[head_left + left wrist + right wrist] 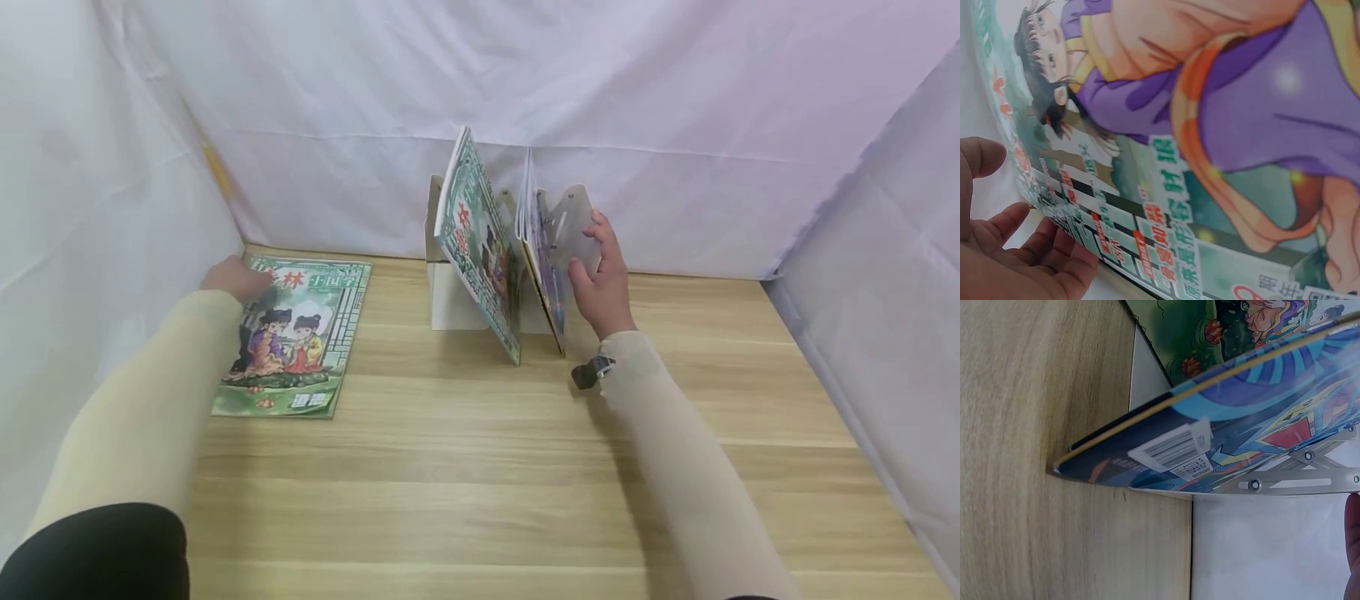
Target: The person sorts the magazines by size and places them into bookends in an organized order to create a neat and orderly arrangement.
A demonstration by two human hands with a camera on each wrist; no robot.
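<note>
Two magazines stood leaning in the white rack (448, 292) at the far middle of the wooden table (480, 467), and nearer, on the left, a third magazine (296, 333) lay flat. The left hand (234, 277) touched its far corner with loose, open fingers, so I judged a careless lift could make it slide. The right hand (600, 279) steadied the clear divider (570, 225) behind the blue magazine (542, 267), fingers fairly straight; letting go might have tipped that and the green magazine (480, 246) over.

Light wooden tabletop (480, 467) with lengthwise grain, enclosed by white fabric sheeting: far backdrop (525, 92), left drape (82, 192), right drape (877, 275). Soft, even lighting throughout.
</note>
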